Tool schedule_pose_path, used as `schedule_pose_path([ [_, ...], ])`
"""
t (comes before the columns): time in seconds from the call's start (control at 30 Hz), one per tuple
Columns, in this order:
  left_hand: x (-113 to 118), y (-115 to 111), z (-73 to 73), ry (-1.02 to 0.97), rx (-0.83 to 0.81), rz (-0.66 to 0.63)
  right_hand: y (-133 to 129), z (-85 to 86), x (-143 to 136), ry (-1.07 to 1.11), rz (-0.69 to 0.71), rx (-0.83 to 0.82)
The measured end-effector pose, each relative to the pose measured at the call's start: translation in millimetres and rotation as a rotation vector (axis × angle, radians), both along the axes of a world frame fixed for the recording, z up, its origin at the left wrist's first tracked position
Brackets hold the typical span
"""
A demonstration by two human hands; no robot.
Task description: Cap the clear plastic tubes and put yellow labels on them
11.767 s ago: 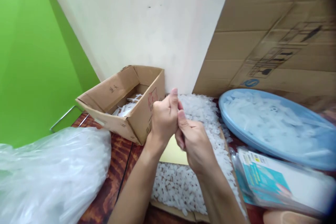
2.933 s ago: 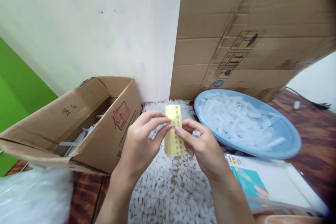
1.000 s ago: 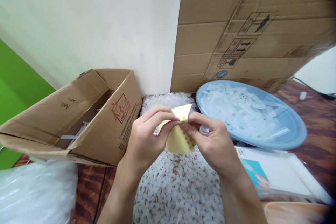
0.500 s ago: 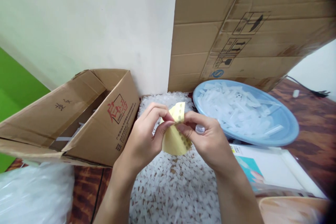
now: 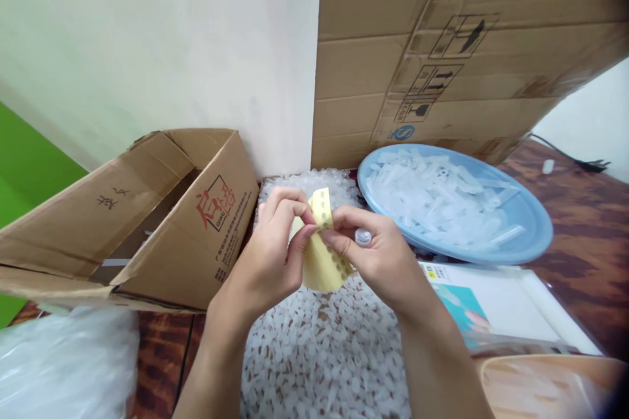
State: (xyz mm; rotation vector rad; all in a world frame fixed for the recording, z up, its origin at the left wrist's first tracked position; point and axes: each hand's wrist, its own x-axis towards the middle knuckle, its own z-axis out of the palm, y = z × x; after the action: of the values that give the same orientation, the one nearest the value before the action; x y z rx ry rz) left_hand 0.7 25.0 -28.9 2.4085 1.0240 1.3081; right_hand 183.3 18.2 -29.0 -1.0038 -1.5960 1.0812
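Note:
Both my hands meet at a yellow strip of round stickers [image 5: 324, 265], which curls and hangs below the fingers. My left hand [image 5: 275, 242] pinches the strip between thumb and fingertips. Opposite it, my right hand [image 5: 378, 249] pinches the same strip close to its upper end, thumb against forefinger. A small clear plastic piece with a round end [image 5: 363, 237] is tucked in the curled fingers of my right hand; most of it is hidden. Beneath both hands spreads a thick layer of small translucent white plastic pieces [image 5: 324, 353].
An open cardboard box [image 5: 230, 222] stands at left, a clear plastic bag [image 5: 69, 363] in front of it. At right, a blue basin [image 5: 540, 242] holds translucent pieces, beside a white package [image 5: 521, 308] and an orange container [image 5: 555, 361]. A large carton [image 5: 363, 72] stands behind.
The view has shifted slightly, so hands and strip appear a little further left. Both hands keep their pinch on the sticker strip; its upper end stands a bit more upright.

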Motion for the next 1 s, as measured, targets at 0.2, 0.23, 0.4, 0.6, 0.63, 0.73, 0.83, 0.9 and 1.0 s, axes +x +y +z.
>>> schedule_pose_path([
  [0.2, 0, -2, 0.4, -0.109, -0.065, 0.017, 9, -13.7, 1, 0.038, -0.02, -0.181],
  [0.23, 0, -2, 1.2, -0.124, -0.083, 0.029, 10, -15.7, 2, -0.06, -0.093, -0.172],
  [0.4, 2, -8, 5.7, -0.148, -0.218, 0.017, 10, -13.9, 5, -0.31, -0.193, 0.066],
  [0.6, 9, -11, 5.6, -0.139, -0.257, -0.015, 4, -7.0, -2, -0.203, -0.043, 0.139],
  [0.63, 9, -11, 5.0, -0.129, -0.259, -0.015, 4, -7.0, -4, -0.198, -0.036, 0.146],
  [0.73, 10, -9, 3.0, -0.108, -0.25, -0.001, 5, -7.2, -8, -0.19, -0.029, 0.153],
  [0.83, 10, -7, 1.3, -0.097, -0.223, 0.018, 4, -6.7, -9, -0.191, -0.026, 0.147],
  [0.9, 10, -7, 0.6, -0.083, -0.211, 0.026, 4, -6.7, -9, -0.191, -0.024, 0.144],
  [1.0, 9, -7, 0.7, -0.057, -0.207, 0.04, 4, -7.5, -9, -0.188, -0.02, 0.138],
])
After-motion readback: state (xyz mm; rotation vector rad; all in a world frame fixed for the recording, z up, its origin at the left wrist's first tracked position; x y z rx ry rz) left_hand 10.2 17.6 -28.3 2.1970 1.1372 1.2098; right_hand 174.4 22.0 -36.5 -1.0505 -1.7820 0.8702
